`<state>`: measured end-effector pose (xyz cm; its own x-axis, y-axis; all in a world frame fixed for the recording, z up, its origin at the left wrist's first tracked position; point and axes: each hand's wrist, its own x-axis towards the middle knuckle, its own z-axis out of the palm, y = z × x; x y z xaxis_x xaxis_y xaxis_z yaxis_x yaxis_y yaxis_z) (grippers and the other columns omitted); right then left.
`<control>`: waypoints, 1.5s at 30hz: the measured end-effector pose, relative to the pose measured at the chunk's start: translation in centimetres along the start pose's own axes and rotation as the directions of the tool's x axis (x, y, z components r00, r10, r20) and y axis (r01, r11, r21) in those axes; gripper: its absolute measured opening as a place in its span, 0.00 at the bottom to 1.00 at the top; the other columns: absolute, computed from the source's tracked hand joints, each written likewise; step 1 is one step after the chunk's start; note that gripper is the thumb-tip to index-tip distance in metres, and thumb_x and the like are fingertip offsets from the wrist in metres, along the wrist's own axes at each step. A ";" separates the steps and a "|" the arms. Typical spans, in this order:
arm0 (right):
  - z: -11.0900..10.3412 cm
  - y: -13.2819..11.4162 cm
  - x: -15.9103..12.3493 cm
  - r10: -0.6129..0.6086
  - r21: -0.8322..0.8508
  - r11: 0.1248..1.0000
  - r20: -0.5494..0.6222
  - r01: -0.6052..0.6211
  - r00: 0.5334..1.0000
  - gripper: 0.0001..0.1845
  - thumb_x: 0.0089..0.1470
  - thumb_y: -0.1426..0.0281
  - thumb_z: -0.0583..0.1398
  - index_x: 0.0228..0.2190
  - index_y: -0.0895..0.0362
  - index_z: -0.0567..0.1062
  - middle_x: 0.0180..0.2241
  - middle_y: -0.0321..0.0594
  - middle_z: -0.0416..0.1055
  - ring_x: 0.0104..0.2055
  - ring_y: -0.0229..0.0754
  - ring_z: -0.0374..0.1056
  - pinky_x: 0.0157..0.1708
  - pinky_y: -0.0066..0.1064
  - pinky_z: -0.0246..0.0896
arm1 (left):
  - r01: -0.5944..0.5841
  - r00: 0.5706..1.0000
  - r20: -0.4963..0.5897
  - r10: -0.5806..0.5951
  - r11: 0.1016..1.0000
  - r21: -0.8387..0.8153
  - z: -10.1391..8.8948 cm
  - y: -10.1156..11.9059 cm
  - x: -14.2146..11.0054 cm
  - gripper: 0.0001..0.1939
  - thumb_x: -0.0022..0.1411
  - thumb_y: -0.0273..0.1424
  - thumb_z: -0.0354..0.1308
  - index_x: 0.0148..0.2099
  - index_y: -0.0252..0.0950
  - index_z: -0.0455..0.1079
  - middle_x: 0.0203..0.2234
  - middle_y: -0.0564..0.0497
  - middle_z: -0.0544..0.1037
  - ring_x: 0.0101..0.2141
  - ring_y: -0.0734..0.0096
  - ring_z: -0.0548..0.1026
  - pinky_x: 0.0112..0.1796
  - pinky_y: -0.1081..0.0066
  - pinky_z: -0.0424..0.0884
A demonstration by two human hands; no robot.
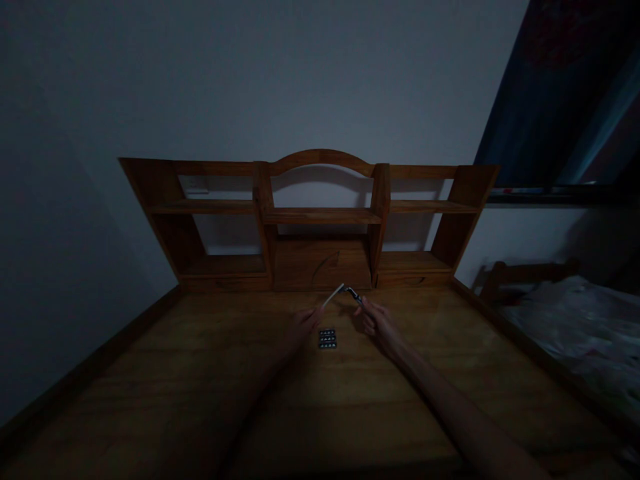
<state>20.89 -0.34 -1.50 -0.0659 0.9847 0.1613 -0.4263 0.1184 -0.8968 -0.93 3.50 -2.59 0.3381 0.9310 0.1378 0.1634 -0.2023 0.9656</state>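
My left hand [305, 322] is closed around the lower end of a thin whitish stick [333, 294], which slants up to the right. Closed in my right hand [379, 320] is a slim dark-and-silver tool [353, 294] with a bent neck, much like a razor; the dim light hides its exact kind. Its head sits close to the stick's upper tip, and whether they touch I cannot tell. On the tabletop between my hands lie small dark blocks [327, 339] in three rows, with pale marks on them.
The wooden desk [200, 380] has raised side edges. Along its back stands a wooden shelf unit [323, 215] against the wall. A dark curtain [565, 100] hangs at upper right, and crumpled pale plastic or cloth [575, 330] lies beyond the right edge.
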 end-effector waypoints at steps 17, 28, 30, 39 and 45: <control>-0.4 0.2 0.1 0.005 -0.013 1.000 -0.029 -0.006 1.000 0.20 0.50 0.54 0.61 0.23 0.60 0.73 0.12 0.25 0.46 0.13 0.28 0.38 0.13 0.24 0.33 | 0.007 1.000 -0.015 -0.007 1.000 -0.004 0.2 0.1 0.0 0.27 0.55 0.56 0.47 0.23 0.35 0.59 0.17 0.57 0.59 0.19 0.77 0.56 0.21 0.75 0.51; 0.2 -0.3 -0.1 0.005 -0.004 1.000 -0.012 -0.005 1.000 0.21 0.51 0.54 0.61 0.23 0.60 0.73 0.12 0.24 0.45 0.13 0.27 0.38 0.13 0.23 0.33 | -0.015 1.000 -0.018 0.015 1.000 -0.011 0.2 -0.1 0.0 0.25 0.57 0.52 0.48 0.24 0.35 0.59 0.18 0.58 0.59 0.20 0.77 0.57 0.22 0.76 0.51; 0.2 -0.4 -0.2 0.009 -0.001 1.000 -0.014 -0.009 1.000 0.21 0.51 0.54 0.61 0.23 0.60 0.73 0.12 0.24 0.45 0.13 0.27 0.38 0.13 0.23 0.32 | -0.016 1.000 -0.007 0.016 1.000 -0.006 0.3 -0.1 0.1 0.25 0.57 0.52 0.48 0.24 0.35 0.59 0.17 0.58 0.59 0.20 0.77 0.57 0.22 0.75 0.51; -0.2 0.0 0.0 -0.020 0.010 1.000 0.001 0.020 1.000 0.20 0.53 0.55 0.59 0.24 0.60 0.74 0.12 0.24 0.45 0.13 0.27 0.38 0.13 0.24 0.32 | -0.027 0.999 -0.027 0.027 1.000 -0.003 0.0 -0.6 0.3 0.24 0.58 0.52 0.47 0.25 0.35 0.61 0.19 0.57 0.62 0.22 0.76 0.59 0.24 0.76 0.54; -0.4 0.2 0.2 -0.003 0.006 1.000 -0.001 0.003 1.000 0.20 0.53 0.55 0.60 0.24 0.61 0.74 0.12 0.24 0.46 0.13 0.27 0.39 0.13 0.24 0.33 | -0.013 0.999 -0.043 0.014 0.999 0.035 0.3 -1.2 0.6 0.25 0.57 0.53 0.47 0.24 0.35 0.60 0.18 0.57 0.60 0.21 0.76 0.58 0.23 0.76 0.53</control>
<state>21.13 -0.12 -1.77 -0.0638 0.9845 0.1634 -0.4318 0.1204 -0.8939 -0.68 4.19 -3.69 0.3003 0.9401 0.1611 0.1912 -0.2248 0.9554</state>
